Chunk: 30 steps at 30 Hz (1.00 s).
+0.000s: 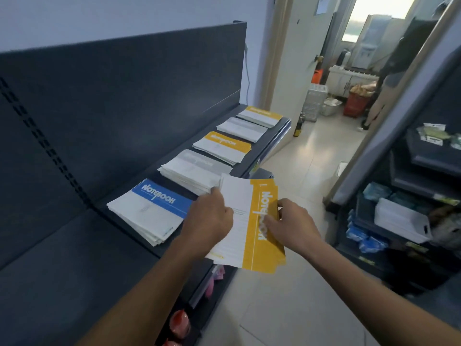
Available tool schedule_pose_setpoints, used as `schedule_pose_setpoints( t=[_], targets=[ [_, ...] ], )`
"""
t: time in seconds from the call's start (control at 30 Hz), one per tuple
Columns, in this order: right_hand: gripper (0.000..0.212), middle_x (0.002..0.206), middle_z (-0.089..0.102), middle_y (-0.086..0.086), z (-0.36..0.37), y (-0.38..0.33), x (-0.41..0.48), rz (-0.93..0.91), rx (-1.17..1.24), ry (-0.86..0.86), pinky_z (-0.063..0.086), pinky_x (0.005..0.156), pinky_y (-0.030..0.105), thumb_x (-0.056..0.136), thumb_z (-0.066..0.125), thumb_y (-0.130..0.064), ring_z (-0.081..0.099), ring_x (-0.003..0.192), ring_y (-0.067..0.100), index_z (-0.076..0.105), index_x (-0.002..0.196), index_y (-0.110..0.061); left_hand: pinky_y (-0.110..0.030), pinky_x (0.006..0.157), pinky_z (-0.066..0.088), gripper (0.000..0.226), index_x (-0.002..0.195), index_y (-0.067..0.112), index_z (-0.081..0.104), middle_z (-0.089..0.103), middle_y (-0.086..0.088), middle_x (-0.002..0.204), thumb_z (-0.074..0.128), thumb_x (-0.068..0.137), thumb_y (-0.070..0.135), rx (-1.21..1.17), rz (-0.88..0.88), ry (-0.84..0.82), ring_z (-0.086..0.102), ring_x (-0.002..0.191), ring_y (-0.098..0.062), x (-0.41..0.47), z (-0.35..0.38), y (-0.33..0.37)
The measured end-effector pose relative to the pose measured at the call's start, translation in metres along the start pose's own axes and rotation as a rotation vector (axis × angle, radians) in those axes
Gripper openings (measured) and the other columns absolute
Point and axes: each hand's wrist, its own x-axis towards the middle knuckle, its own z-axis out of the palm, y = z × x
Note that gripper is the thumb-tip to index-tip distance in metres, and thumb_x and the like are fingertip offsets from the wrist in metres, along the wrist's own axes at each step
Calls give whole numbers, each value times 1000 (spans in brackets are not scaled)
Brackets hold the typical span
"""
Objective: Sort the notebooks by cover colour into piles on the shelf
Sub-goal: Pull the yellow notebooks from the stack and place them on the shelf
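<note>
I hold a small stack of yellow-banded notebooks (259,248) over the shelf's front edge. My left hand (212,218) grips its white left side. My right hand (291,226) grips the yellow right edge, fingers lying on the cover. On the dark shelf (62,258) lie several piles in a row: a blue-banded pile (147,211) nearest, then a grey-banded pile (192,171), a yellow-banded pile (222,147), another grey pile (242,128) and a yellow pile (260,116) at the far end.
The shelf's left part is bare dark surface, with a dark back panel (112,96) behind. Lower shelves below hold red and pink items (179,325). A second rack (409,216) with packaged goods stands to the right across a tiled aisle. A doorway (336,71) opens ahead.
</note>
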Motion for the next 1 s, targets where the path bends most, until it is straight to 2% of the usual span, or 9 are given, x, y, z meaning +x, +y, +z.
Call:
schedule_pose_setpoints(
  t=[0.1, 0.27, 0.43, 0.63, 0.83, 1.0],
  targets=[
    [32, 109, 68, 2, -13, 9, 40, 2, 12, 30, 56, 82, 41, 92, 60, -40, 63, 92, 23, 58, 115, -18, -36, 66, 46, 30, 120, 10, 48, 63, -11, 104, 48, 96, 27, -8, 29, 2, 56, 84, -25, 40, 9, 17],
    [31, 107, 67, 1, -32, 31, 91, 42, 30, 23, 54, 78, 37, 93, 59, -40, 62, 91, 21, 58, 115, -19, -38, 72, 46, 33, 124, 11, 45, 63, -11, 108, 50, 95, 27, -22, 29, -29, 60, 93, -30, 92, 25, 52],
    [33, 105, 66, 0, -55, 60, 151, 34, 58, 5, 55, 80, 38, 90, 60, -41, 63, 91, 21, 58, 114, -19, -39, 76, 48, 37, 127, 11, 42, 63, -12, 114, 50, 96, 29, -15, 12, -23, 60, 99, -32, 149, 48, 89],
    [25, 100, 67, -3, -87, 102, 229, -22, 90, -44, 56, 80, 40, 90, 60, -37, 64, 89, 21, 58, 110, -22, -38, 75, 50, 41, 133, 16, 45, 65, -10, 112, 49, 95, 30, 7, -41, 14, 58, 93, -27, 206, 82, 139],
    [32, 110, 67, -1, -114, 124, 308, -117, 95, -140, 57, 87, 46, 92, 59, -41, 65, 97, 23, 55, 117, -22, -34, 64, 43, 37, 128, 19, 47, 64, -5, 103, 51, 93, 30, -10, -165, 104, 53, 80, -22, 254, 98, 180],
    [18, 103, 65, -6, -116, 126, 356, -207, 107, -190, 58, 82, 43, 90, 59, -40, 64, 90, 17, 50, 102, -31, -33, 55, 45, 28, 120, 21, 45, 55, 1, 89, 51, 94, 30, -1, -306, 134, 57, 75, -20, 281, 102, 189]
  ],
)
